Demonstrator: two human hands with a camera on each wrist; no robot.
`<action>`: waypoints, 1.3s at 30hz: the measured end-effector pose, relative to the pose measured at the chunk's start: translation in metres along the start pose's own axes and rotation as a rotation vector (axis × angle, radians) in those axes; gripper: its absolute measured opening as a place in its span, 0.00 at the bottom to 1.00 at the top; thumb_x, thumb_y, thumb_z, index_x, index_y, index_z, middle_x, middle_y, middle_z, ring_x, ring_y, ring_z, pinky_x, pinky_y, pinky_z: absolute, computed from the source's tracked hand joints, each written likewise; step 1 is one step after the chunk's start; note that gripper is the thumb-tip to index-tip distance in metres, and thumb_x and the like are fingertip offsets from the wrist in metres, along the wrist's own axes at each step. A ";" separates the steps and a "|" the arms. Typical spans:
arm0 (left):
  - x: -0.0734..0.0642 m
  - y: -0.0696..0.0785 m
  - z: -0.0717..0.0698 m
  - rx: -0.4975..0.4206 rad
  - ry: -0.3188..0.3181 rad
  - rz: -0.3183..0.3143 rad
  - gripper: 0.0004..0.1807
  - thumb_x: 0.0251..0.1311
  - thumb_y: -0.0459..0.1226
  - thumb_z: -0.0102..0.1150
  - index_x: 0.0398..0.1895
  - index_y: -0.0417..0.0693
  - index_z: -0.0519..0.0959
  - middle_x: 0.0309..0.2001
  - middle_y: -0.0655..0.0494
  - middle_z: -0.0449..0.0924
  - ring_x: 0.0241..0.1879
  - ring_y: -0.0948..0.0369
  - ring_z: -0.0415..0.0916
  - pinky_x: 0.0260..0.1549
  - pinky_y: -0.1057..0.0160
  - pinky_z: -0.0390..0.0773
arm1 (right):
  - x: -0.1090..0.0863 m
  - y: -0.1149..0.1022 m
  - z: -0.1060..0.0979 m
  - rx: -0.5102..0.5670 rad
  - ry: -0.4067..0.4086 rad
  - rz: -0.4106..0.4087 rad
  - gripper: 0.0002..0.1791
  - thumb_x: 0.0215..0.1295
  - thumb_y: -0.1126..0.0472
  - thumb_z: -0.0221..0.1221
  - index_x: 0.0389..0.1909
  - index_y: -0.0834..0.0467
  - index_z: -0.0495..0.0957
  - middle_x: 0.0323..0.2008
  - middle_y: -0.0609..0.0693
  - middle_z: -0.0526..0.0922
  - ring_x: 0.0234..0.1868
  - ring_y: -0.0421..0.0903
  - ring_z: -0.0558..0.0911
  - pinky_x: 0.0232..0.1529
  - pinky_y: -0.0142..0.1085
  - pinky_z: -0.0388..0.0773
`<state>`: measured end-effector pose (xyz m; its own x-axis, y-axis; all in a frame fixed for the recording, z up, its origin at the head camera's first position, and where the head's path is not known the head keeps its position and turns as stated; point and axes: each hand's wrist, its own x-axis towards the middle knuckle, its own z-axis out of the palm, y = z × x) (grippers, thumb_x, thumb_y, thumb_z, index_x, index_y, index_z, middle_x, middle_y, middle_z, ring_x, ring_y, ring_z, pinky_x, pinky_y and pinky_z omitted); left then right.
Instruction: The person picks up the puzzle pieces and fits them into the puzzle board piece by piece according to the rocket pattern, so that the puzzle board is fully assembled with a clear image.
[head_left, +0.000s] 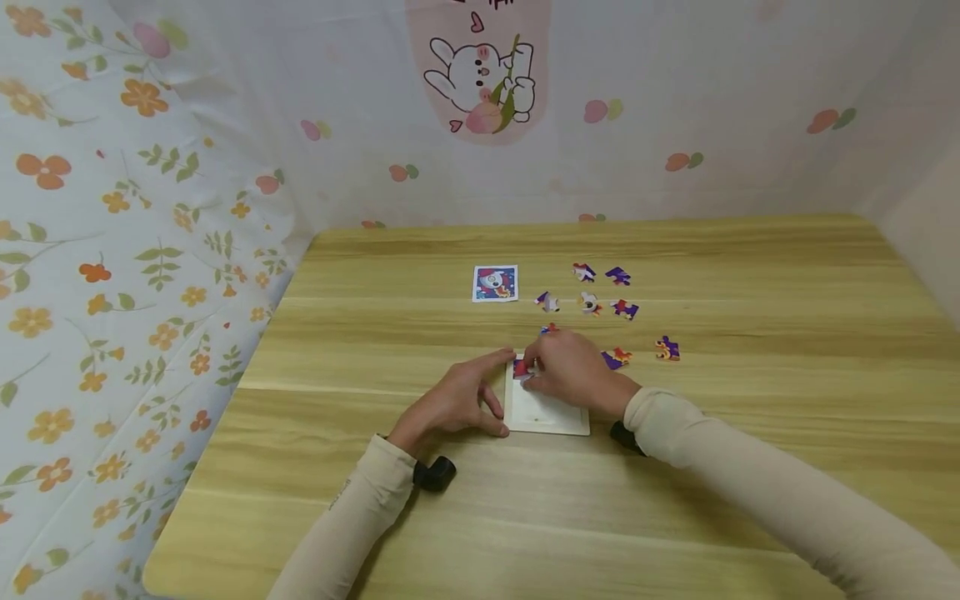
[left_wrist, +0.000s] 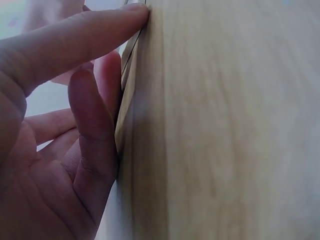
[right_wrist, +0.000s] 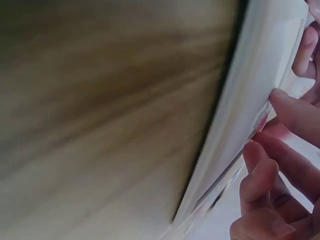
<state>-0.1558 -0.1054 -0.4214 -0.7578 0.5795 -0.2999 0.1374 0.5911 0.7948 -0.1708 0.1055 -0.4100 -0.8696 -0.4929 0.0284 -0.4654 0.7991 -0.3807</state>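
A white puzzle tray [head_left: 551, 419] lies on the table in the head view. A red and purple puzzle piece [head_left: 520, 367] is in its upper left corner. My right hand [head_left: 573, 367] reaches over the tray and pinches this piece between thumb and fingers; the fingers partly hide it. In the right wrist view, the fingertips [right_wrist: 256, 145] are right at the piece, low over the tray. My left hand [head_left: 457, 398] holds the tray's left side, index finger at the upper corner and thumb at the lower one. The left wrist view shows the fingers [left_wrist: 95, 125] against its edge.
Several loose puzzle pieces lie beyond and right of the tray, among them a white-faced piece [head_left: 589, 303] and a purple and orange piece [head_left: 667, 348]. A small picture card [head_left: 495, 284] lies behind the tray. Patterned curtains [head_left: 360, 100] border the wooden table [head_left: 375, 333].
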 end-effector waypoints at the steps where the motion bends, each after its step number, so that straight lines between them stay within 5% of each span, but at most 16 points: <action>1: 0.000 0.000 0.000 -0.002 0.001 0.001 0.59 0.45 0.31 0.79 0.80 0.52 0.53 0.27 0.58 0.86 0.29 0.65 0.84 0.59 0.54 0.73 | 0.001 0.000 0.000 -0.004 0.001 -0.001 0.15 0.54 0.53 0.74 0.39 0.58 0.89 0.22 0.45 0.80 0.24 0.40 0.72 0.26 0.31 0.67; 9: -0.001 -0.002 0.001 -0.003 0.016 0.031 0.58 0.45 0.30 0.79 0.80 0.52 0.54 0.25 0.59 0.86 0.28 0.65 0.84 0.55 0.57 0.76 | 0.004 0.003 -0.001 -0.004 -0.021 -0.029 0.14 0.55 0.53 0.73 0.38 0.57 0.88 0.23 0.45 0.82 0.25 0.39 0.74 0.27 0.31 0.69; 22: 0.000 0.000 0.002 0.008 0.009 0.006 0.59 0.44 0.31 0.79 0.80 0.52 0.54 0.32 0.57 0.85 0.28 0.65 0.84 0.55 0.57 0.78 | 0.013 0.033 -0.028 0.137 -0.082 -0.123 0.20 0.56 0.60 0.72 0.50 0.58 0.84 0.33 0.48 0.86 0.28 0.40 0.77 0.32 0.32 0.75; 34: 0.000 0.001 0.001 0.005 0.004 -0.019 0.59 0.45 0.31 0.79 0.80 0.52 0.53 0.40 0.55 0.82 0.29 0.65 0.84 0.61 0.52 0.74 | 0.018 0.064 -0.036 0.195 -0.059 -0.047 0.19 0.59 0.62 0.70 0.51 0.60 0.82 0.32 0.50 0.87 0.27 0.39 0.80 0.32 0.35 0.78; 39: 0.000 0.001 0.001 0.007 0.011 -0.011 0.59 0.45 0.31 0.79 0.80 0.52 0.53 0.32 0.56 0.84 0.28 0.65 0.84 0.64 0.50 0.71 | 0.019 0.070 -0.039 0.199 -0.049 -0.005 0.20 0.59 0.62 0.70 0.53 0.60 0.81 0.33 0.50 0.87 0.29 0.41 0.81 0.35 0.37 0.78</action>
<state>-0.1548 -0.1049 -0.4213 -0.7662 0.5667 -0.3028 0.1338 0.6016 0.7875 -0.2266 0.1657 -0.4002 -0.8561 -0.5167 -0.0127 -0.4233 0.7151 -0.5562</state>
